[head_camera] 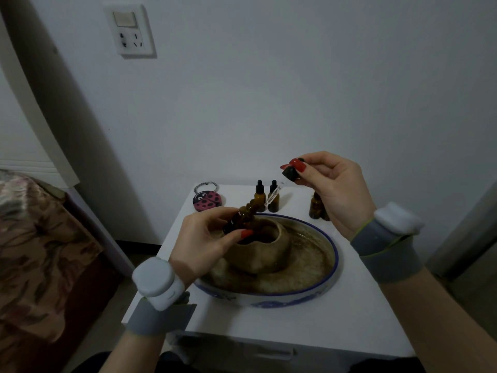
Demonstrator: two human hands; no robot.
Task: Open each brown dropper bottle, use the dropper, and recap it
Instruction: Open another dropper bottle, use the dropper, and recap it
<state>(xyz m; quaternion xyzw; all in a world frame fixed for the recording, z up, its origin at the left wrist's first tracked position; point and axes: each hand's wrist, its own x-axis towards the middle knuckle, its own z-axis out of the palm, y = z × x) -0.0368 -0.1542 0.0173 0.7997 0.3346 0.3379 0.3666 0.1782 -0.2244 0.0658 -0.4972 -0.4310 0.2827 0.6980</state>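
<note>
My left hand (pixel 204 238) grips an open brown dropper bottle (pixel 242 216), tilted with its threaded neck up and to the right, above the bowl. My right hand (pixel 330 189) pinches the black dropper cap (pixel 290 173) by its bulb, held clear of the bottle; the glass pipette (pixel 273 195) slants down-left toward the bottle's neck. Two capped brown bottles (pixel 260 196) (pixel 273 197) stand upright behind the bowl. Another brown bottle (pixel 316 205) is partly hidden behind my right hand.
A wide blue-rimmed bowl (pixel 333 254) holds a tan clay vessel (pixel 263 249) on the small white table (pixel 282 324). A ladybug-shaped pink tin (pixel 206 201) with a bead bracelet lies at the back left. A floral-covered bed is on the left, and the wall is close behind.
</note>
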